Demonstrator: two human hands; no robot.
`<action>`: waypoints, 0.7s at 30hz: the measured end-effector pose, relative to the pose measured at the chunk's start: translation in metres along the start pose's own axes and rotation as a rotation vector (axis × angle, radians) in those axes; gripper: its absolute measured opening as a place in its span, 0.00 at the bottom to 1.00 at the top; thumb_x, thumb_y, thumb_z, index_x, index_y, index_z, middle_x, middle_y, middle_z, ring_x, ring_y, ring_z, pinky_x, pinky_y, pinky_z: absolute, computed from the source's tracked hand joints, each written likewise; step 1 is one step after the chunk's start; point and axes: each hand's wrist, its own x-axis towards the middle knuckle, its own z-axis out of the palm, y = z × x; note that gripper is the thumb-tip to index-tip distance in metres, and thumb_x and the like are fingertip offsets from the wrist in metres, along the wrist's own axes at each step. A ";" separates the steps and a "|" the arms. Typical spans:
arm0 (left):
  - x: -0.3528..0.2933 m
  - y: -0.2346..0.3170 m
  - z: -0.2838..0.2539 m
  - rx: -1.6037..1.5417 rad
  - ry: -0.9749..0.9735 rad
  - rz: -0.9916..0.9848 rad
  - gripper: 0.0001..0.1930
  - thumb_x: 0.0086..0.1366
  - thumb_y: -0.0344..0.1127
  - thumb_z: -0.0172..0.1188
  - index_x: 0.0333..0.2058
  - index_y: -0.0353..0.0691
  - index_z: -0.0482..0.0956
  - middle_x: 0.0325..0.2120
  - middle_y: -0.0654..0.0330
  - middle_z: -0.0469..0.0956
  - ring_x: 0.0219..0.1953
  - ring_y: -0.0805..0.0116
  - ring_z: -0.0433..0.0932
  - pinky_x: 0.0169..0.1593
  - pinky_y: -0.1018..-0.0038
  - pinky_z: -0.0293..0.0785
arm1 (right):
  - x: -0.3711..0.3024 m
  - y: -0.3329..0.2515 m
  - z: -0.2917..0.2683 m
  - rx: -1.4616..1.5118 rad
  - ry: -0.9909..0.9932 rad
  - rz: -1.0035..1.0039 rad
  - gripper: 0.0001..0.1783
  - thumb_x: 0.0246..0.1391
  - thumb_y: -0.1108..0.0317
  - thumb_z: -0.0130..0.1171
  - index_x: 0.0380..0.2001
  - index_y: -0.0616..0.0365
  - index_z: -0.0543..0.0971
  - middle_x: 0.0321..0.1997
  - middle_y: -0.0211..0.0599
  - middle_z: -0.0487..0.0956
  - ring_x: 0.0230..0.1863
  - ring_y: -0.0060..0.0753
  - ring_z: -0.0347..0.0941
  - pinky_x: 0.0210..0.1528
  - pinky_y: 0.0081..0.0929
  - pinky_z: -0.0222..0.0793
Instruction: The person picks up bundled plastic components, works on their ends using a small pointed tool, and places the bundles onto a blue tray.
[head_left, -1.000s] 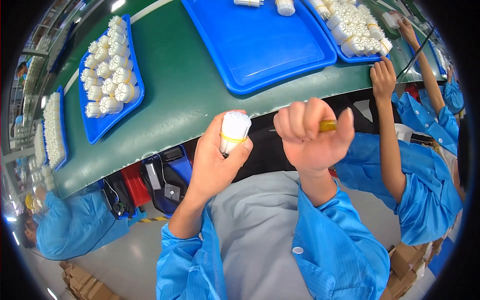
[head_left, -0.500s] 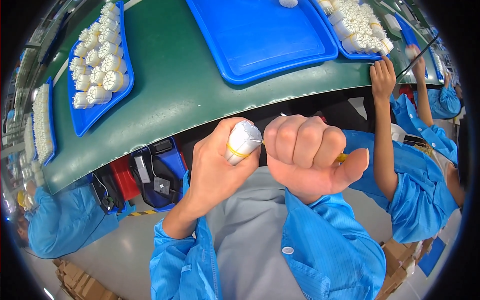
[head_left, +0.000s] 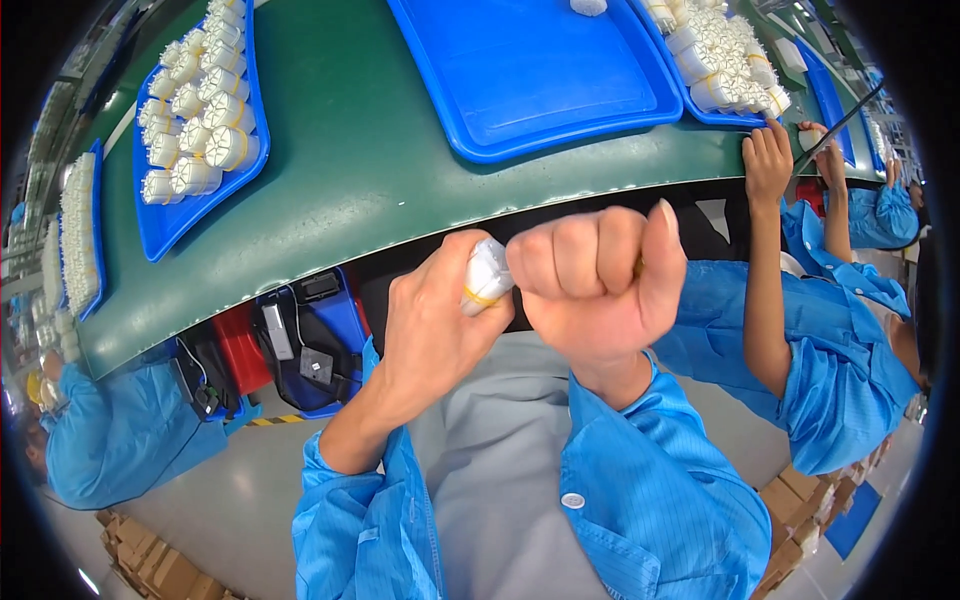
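Note:
My left hand (head_left: 425, 325) is wrapped around a white cylindrical part (head_left: 486, 283) with a yellow band around it, just beyond the table's near edge. Its segmented end tilts up toward my right hand (head_left: 590, 280). That hand is a closed fist, knuckles against or very near the end of the part, thumb raised. A small yellowish bit shows in the fist, but the fingers hide the rest of what it grips.
A blue tray (head_left: 160, 235) of similar banded white parts stands left on the green table (head_left: 330, 150). A large blue tray (head_left: 545, 85) lies ahead, beside another filled tray (head_left: 715, 117). At right, a co-worker's hand (head_left: 767, 160) rests at the table edge. Blue and red bins (head_left: 240, 350) sit below.
My right fist has turned, its thumb swinging from pointing right to pointing up, and has shifted slightly left against the white part. My left hand still grips the part.

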 end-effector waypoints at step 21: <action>-0.011 -0.001 -0.005 -0.211 0.009 -0.131 0.19 0.49 0.25 0.67 0.42 0.37 0.74 0.31 0.53 0.82 0.33 0.58 0.84 0.37 0.69 0.78 | -0.004 0.005 0.002 -0.075 -0.140 -0.109 0.31 0.69 0.46 0.36 0.14 0.51 0.55 0.12 0.26 0.55 0.15 0.26 0.47 0.20 0.29 0.45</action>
